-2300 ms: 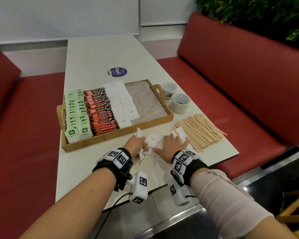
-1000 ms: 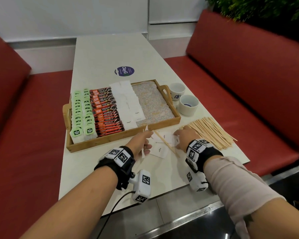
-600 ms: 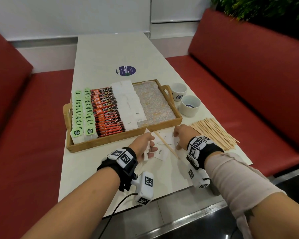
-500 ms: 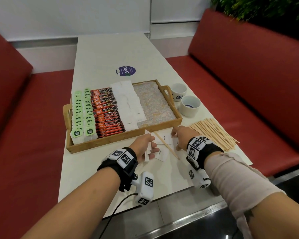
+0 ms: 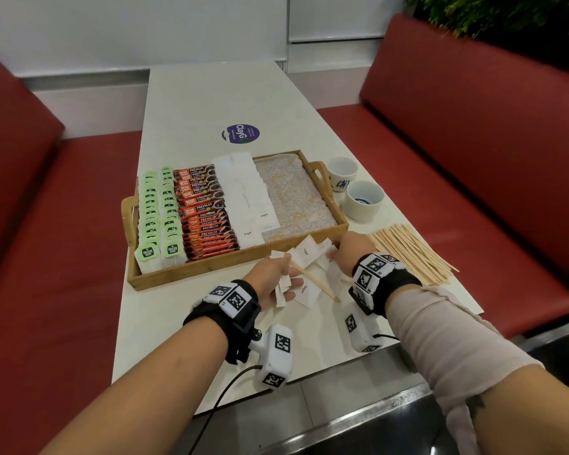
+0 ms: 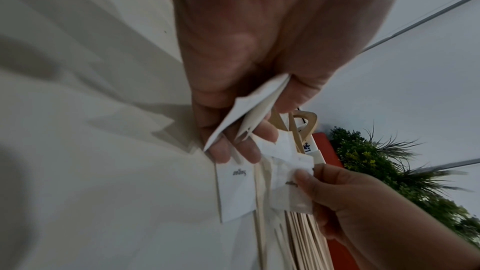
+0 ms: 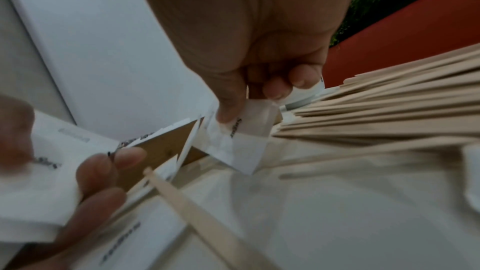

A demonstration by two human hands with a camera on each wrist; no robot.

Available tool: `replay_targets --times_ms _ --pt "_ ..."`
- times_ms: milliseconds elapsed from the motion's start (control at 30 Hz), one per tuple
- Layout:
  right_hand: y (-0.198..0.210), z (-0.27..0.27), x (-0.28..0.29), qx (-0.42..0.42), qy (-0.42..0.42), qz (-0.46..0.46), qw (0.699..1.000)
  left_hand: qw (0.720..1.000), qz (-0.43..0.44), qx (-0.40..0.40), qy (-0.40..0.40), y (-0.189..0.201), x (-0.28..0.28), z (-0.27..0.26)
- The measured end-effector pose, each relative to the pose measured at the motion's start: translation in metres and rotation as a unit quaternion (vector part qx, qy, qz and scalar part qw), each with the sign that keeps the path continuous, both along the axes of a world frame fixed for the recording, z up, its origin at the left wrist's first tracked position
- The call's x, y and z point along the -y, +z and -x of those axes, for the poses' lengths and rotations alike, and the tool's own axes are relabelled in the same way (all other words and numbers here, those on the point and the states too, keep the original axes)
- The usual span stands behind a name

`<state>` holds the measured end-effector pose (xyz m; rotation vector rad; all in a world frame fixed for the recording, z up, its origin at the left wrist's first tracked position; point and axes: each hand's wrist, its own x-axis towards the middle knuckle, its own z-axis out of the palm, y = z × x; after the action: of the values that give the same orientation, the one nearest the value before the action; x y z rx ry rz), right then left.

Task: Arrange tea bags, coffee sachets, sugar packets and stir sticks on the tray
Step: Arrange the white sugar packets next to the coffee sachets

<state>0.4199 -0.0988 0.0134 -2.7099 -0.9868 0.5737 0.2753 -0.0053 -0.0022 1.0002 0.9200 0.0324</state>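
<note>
Near the middle of the frame, just below the tray (image 5: pixel 237 270), the left hand (image 5: pixel 273 277) holds some sugar packets (image 5: pixel 281 287) and the right hand (image 5: pixel 352 251) pinches one, light, thin, bendy paper best held by its edge.

One wooden tray (image 5: pixel 339 228) sits mid-frame. It holds two columns of green tea bags (image 5: pixel 158 211), one stack of orange coffee sachets (image 5: pixel 204 211) and two columns of white sugar packets (image 5: pixel 247 195); single counts are too tight to tell. Two white cups (image 5: pixel 363 200) stand right of it. One pile of stir sticks (image 5: pixel 411 251) lies lower right, one stray stick (image 5: pixel 316 282) among several loose sugar packets (image 5: pixel 306 292). Two hands (image 5: pixel 273 277) are in view.
</note>
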Motion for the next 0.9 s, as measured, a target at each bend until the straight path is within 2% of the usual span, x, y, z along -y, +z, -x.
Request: replay_targets --times_ms 233,333,433,567,767,900 --pt "0.008 -0.002 0.002 -0.022 -0.083 -0.130 0.988 0.999 0.011 0.028 0.039 0.003 -0.003 -0.003" --pt "0.011 -0.002 0.000 -0.046 -0.080 -0.197 0.976 0.996 0.019 0.054 0.063 0.005 -0.005 -0.006" --pt "0.018 -0.001 -0.004 -0.080 -0.038 -0.240 0.967 0.996 -0.027 0.069 0.056 0.012 -0.009 -0.008" --pt "0.028 -0.001 -0.010 -0.137 0.031 -0.243 0.960 0.991 -0.073 0.107 0.022 0.020 -0.017 -0.011" --pt "0.035 -0.004 -0.024 -0.161 0.038 -0.264 0.950 0.988 -0.094 0.123 -0.011 0.024 -0.021 -0.013" --pt "0.034 -0.007 -0.029 -0.158 0.057 -0.248 0.954 0.980 -0.116 0.149 0.060 0.023 -0.023 -0.012"
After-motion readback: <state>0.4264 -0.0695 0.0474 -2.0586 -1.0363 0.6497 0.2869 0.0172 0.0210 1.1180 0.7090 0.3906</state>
